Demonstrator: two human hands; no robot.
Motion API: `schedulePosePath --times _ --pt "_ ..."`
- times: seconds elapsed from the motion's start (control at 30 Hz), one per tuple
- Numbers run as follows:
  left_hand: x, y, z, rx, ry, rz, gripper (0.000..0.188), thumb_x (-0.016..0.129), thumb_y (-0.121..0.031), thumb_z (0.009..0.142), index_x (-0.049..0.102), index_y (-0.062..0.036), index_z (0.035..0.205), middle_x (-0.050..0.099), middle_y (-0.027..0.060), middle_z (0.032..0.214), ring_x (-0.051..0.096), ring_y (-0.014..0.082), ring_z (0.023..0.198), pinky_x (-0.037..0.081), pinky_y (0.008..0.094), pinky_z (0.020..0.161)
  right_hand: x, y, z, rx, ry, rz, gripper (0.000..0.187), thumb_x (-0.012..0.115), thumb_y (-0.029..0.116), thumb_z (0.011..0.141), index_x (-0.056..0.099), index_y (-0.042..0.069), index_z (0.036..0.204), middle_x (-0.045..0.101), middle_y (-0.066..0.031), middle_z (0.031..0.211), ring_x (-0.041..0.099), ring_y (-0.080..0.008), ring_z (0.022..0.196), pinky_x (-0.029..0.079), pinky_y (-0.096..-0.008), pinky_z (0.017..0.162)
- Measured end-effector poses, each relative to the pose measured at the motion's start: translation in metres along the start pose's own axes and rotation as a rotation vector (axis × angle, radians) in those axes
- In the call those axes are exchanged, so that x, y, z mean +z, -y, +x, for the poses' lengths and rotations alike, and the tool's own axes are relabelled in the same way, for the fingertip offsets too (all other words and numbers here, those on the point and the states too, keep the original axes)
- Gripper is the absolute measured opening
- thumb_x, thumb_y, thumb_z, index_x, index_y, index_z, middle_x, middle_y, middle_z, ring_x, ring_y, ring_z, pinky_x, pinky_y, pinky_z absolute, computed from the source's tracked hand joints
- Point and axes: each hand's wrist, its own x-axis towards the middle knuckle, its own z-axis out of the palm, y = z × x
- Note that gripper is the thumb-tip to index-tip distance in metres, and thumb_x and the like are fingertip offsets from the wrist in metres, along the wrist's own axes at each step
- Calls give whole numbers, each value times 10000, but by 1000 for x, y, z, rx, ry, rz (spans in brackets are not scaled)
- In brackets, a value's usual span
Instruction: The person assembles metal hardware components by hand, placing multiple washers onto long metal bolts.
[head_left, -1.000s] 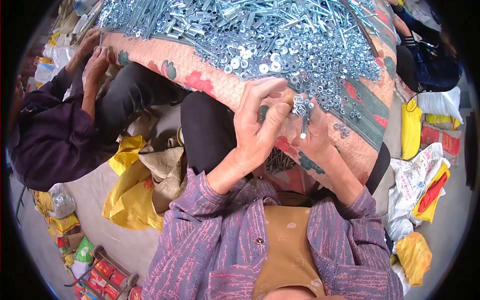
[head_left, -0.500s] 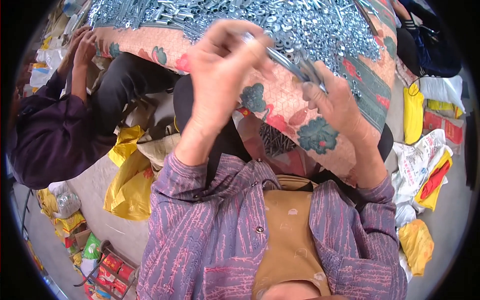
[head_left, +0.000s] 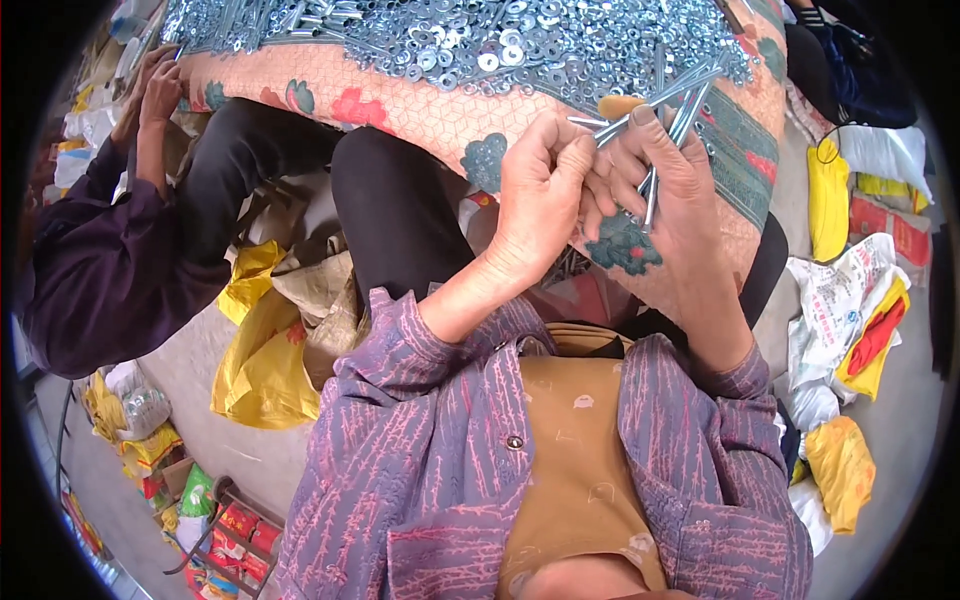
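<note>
Over the near edge of a table with a flowered cloth (head_left: 420,110), my two hands meet. In my right hand (head_left: 680,190) is a loose bundle of long thin silvery bolts (head_left: 690,105), crossing at different angles, some sticking out above the fingers and some below. My left hand (head_left: 545,185) is closed, thumb and fingers pinching the ends of the bolts at the left of the bundle. A tan rounded piece (head_left: 620,105) shows beside them; I cannot tell what it is. Behind lies a wide heap of washers (head_left: 490,55) mixed with metal tubes and other hardware.
Another person in dark sleeves (head_left: 120,270) works at the table's left, hands at its edge. Yellow bags (head_left: 265,370) lie on the floor at left; a metal-framed cart (head_left: 235,530) holds red packages. White sacks (head_left: 840,300) and a yellow sack (head_left: 838,475) lie at right.
My left hand has come down and to the right, beside my right hand. The bolts, earlier held slanting between both hands, now fan out from my right hand.
</note>
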Motion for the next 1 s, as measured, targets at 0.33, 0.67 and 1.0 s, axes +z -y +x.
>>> schedulePosePath --times 0.33,0.67,1.0 --pt "-22 7 48 694 98 1336 165 677 -165 812 601 -65 918 565 86 849 621 264 664 507 372 574 -44 17 5 62 204 437 283 532 308 960 579 34 1012 536 -22 752 502 -85 638 373 -218 509" --pt "-27 -15 45 232 167 671 218 557 -93 927 571 -29 1135 568 15 736 549 91 561 436 229 454 -35 29 -33 54 -40 -153 160 560 178 946 540 31 1009 544 -37 644 397 -61 411 296 -210 374" --pt "-28 -4 33 -95 173 -482 189 504 -102 955 523 8 1108 647 139 888 681 200 670 586 278 522 -24 20 -40 192 -9 -531 159 625 139 892 533 16 936 609 -77 616 461 -59 394 327 -193 346"
